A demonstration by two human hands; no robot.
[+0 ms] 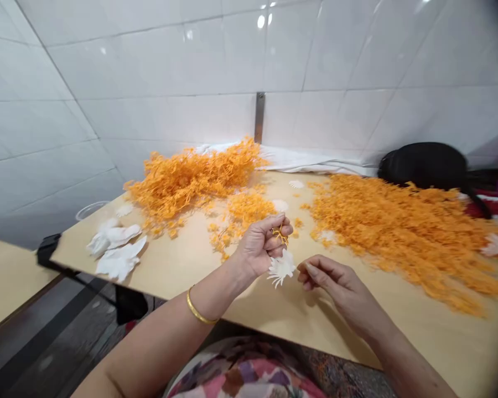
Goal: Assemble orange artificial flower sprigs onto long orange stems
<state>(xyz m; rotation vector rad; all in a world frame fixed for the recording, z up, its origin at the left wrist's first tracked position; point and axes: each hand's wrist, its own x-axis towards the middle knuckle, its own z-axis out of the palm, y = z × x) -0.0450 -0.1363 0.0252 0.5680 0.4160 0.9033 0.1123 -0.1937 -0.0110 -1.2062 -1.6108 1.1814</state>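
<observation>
My left hand [257, 243] is raised over the front of the table, closed around a small orange branched plastic sprig [279, 235] that shows between thumb and fingers. Just below those fingers is a white artificial flower petal piece [281, 268] with thin, spread petals. Its join to the sprig cannot be made out. To its right, my right hand [336, 284] has thumb and fingers pinched together, the tips right by the petal edge. Whatever is in that pinch is hidden or too small to name.
Orange artificial sprigs lie in a left pile [191, 179], a small middle heap [249, 207] and a wide right pile [398, 232]. Crumpled white pieces [118, 257] sit near the table's left edge. A black bag-like object [423, 165] stands against the tiled wall [182, 61].
</observation>
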